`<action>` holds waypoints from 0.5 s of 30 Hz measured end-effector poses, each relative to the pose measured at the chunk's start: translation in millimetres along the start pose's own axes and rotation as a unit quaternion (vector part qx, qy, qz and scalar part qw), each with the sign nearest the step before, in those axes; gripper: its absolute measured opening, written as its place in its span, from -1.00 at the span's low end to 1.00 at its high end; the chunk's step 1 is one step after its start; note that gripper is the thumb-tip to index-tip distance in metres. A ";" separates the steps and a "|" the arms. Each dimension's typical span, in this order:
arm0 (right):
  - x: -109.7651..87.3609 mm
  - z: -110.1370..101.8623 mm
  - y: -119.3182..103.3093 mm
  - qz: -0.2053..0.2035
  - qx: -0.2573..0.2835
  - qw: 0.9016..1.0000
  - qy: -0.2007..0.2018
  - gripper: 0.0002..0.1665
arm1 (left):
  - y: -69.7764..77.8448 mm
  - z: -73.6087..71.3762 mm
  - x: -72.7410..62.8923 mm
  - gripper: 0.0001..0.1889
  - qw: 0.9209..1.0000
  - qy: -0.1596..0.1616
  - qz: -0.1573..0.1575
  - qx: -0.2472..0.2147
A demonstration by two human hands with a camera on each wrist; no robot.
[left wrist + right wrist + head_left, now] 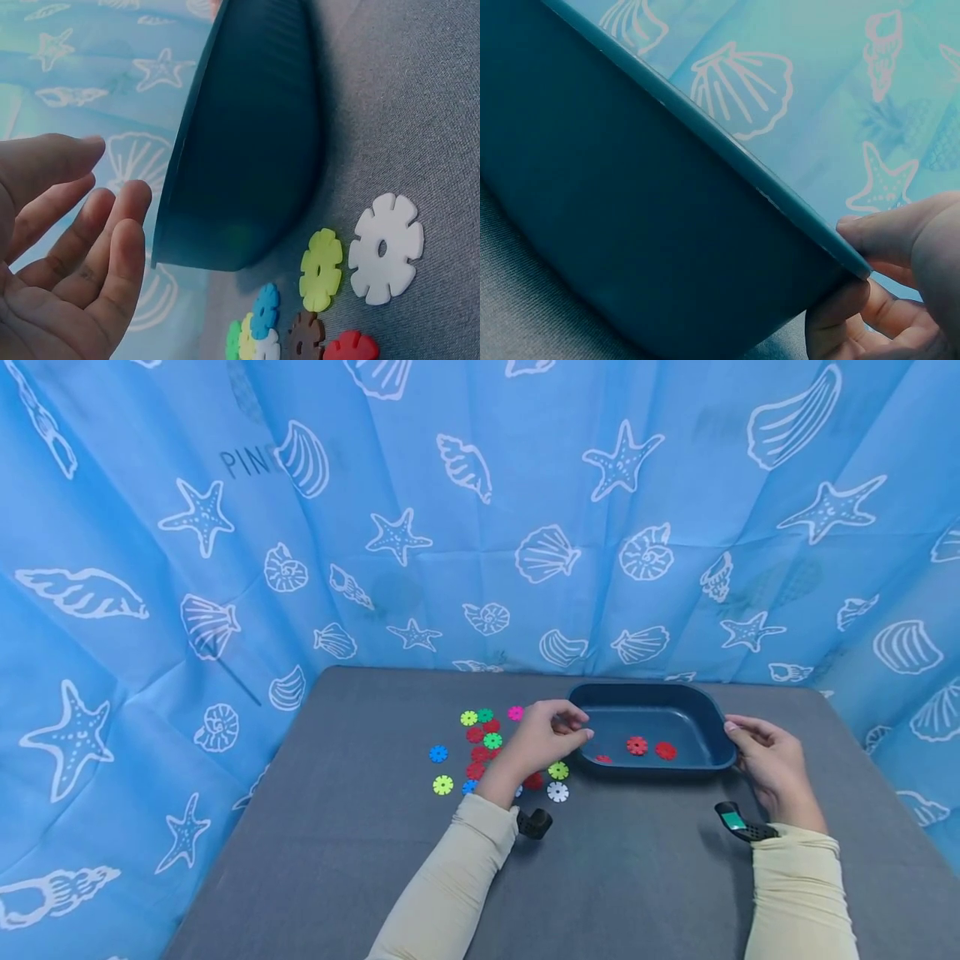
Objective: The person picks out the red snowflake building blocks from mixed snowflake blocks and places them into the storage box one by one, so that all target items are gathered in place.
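A dark blue rectangular basin (pixel 645 718) stands on the grey table, with three red notched discs (pixel 637 745) lying inside it. At the basin's right end my right hand (pixel 776 768) pinches the rim, thumb on top and fingers beneath, as the right wrist view shows. My left hand (pixel 536 739) hovers by the basin's left end, fingers loosely bent and nothing between them. Below and left of that hand, notched plastic discs in several colours lie scattered, among them a white disc (pixel 386 249) and a yellow-green disc (pixel 321 270). The left forearm hides some of them.
A blue curtain (pixel 480 568) printed with shells and starfish hangs behind the grey table (pixel 337 860) and along its sides. A blue disc (pixel 438 753) and a pink disc (pixel 516 713) lie at the edges of the scattered group. Each wrist wears a black camera mount (pixel 534 823).
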State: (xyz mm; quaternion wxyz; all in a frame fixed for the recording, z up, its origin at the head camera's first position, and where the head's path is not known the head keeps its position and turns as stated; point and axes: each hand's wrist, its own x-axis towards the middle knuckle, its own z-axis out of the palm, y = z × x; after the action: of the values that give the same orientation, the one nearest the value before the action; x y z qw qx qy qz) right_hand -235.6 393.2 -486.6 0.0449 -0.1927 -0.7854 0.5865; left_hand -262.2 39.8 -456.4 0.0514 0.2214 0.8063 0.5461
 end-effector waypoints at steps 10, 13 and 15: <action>0.8 0.5 -0.2 0.003 0.007 1.000 0.002 -0.43 | -2.9 -10.7 -8.2 -0.80 1.000 0.021 -0.009 -0.008; 0.8 0.5 0.1 0.004 0.005 1.000 0.004 -0.44 | -4.5 -16.6 -12.3 -0.81 0.999 0.031 -0.010 0.000; 0.6 0.1 0.3 0.005 0.008 1.000 0.005 -0.45 | -6.4 -21.2 -14.4 -0.80 0.999 0.036 -0.011 0.002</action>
State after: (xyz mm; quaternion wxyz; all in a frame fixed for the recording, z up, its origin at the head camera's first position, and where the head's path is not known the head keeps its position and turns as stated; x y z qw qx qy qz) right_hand -236.1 393.3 -487.0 0.0469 -0.1993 -0.7796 0.5918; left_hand -258.1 13.7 -456.0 0.0279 0.1927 0.8112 0.5513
